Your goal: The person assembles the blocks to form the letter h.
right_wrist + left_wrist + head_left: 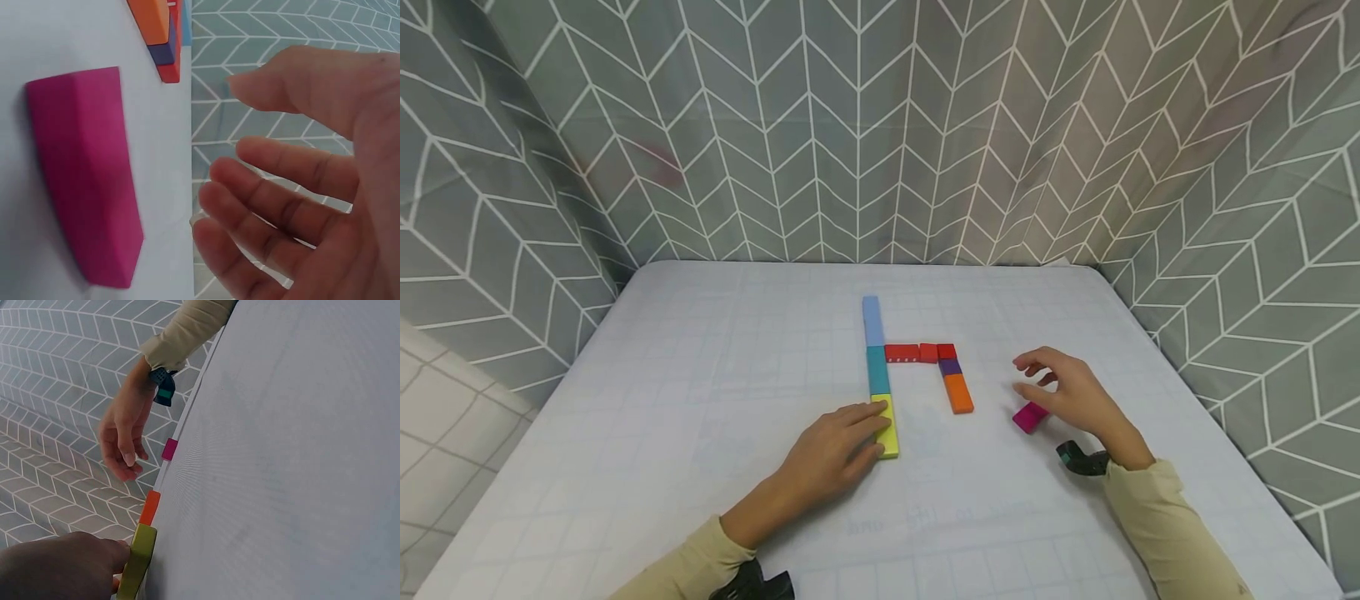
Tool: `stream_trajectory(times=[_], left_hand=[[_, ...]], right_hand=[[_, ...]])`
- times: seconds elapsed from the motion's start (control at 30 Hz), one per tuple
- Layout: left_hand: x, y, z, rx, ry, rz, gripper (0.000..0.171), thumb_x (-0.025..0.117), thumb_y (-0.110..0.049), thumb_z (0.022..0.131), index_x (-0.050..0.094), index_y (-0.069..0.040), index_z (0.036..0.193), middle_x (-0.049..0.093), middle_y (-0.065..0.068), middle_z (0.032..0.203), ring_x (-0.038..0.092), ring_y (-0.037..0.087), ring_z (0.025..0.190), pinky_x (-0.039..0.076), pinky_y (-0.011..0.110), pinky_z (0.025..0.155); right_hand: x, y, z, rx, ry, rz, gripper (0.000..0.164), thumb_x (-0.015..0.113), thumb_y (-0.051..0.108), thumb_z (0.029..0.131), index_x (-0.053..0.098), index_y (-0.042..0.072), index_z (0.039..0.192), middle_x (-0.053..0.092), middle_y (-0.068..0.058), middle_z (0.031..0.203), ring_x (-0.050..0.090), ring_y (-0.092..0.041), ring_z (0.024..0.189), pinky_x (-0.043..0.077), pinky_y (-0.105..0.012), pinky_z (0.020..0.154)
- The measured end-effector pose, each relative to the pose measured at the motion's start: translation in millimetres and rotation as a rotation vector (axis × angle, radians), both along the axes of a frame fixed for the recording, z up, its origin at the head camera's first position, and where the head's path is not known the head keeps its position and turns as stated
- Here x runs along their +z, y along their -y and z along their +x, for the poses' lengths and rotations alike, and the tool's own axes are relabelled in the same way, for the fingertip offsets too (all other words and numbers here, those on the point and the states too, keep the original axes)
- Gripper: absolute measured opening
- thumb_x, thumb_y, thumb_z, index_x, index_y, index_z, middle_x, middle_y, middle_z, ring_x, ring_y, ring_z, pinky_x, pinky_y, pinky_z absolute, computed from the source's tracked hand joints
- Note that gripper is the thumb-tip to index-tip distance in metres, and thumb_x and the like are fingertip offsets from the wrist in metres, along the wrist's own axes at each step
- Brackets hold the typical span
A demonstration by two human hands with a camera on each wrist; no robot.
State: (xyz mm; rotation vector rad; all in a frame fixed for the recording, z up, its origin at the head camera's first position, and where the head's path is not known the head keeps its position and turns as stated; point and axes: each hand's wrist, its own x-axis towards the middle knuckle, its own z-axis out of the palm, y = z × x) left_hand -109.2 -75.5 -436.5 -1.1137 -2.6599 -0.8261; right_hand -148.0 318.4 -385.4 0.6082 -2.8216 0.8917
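My left hand [835, 446] rests its fingertips on a yellow block [889, 439], the nearest piece of a straight column. Beyond it in that column lie a teal block [877, 371] and a light blue block [872, 321]. From the column a row of red blocks [902, 353] runs right, then a purple block [950, 367] and an orange block [958, 395] turn toward me. My right hand [1078, 396] hovers over a magenta block [1027, 418], fingers loosely bent and thumb apart. The right wrist view shows the magenta block [87, 181] lying outside the fingers.
The blocks lie on a white table [700, 350] with faint grid lines. A grey curtain with white chevron lines [880, 133] hangs behind and along the sides. Dark straps [1081, 460] are on both wrists, and pale tiles [445, 417] show at the left.
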Motion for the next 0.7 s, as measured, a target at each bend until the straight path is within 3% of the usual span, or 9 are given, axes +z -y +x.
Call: stream_trajectory(times=[0.17,0.37,0.47,0.7], left_hand=[[0.4,0,-0.9,-0.005,-0.009,-0.003,0.037,0.07,-0.026,0.1,0.07,-0.012,0.134,0.059,0.002,0.147,0.054,0.022,0.135,0.046,0.043,0.109],[1.3,-1,-1.3,-0.015,-0.022,0.004,0.036,0.071,-0.024,0.1,0.07,-0.011,0.133,0.06,0.004,0.146,0.055,0.023,0.135,0.046,0.044,0.109],[1.0,-1,-1.2,-0.019,-0.032,0.014,0.036,0.071,-0.022,0.099,0.07,-0.009,0.133,0.06,0.006,0.146,0.055,0.025,0.134,0.047,0.046,0.108],[-0.3,0,-1.8,-0.02,-0.029,0.021,0.035,0.071,-0.022,0.099,0.071,-0.009,0.132,0.061,0.006,0.145,0.056,0.025,0.134,0.047,0.045,0.108]], right_hand=[[-1.5,0,12.5,-0.084,0.029,0.055,0.04,0.082,0.011,0.089,0.066,-0.004,0.122,0.067,-0.017,0.115,0.064,-0.034,0.1,0.059,-0.053,0.082],[-6.9,2,28.3,-0.212,0.075,0.231,0.062,0.087,0.039,0.084,0.065,-0.001,0.126,0.061,-0.016,0.115,0.061,-0.033,0.1,0.059,-0.052,0.076],[-11.0,3,34.2,-0.246,0.079,0.27,0.067,0.088,0.044,0.081,0.064,0.0,0.126,0.06,-0.015,0.112,0.06,-0.03,0.098,0.059,-0.049,0.07],[-15.8,7,41.1,-0.253,0.141,0.263,0.063,0.088,0.034,0.082,0.062,-0.001,0.128,0.061,-0.015,0.114,0.06,-0.03,0.096,0.06,-0.048,0.073]])
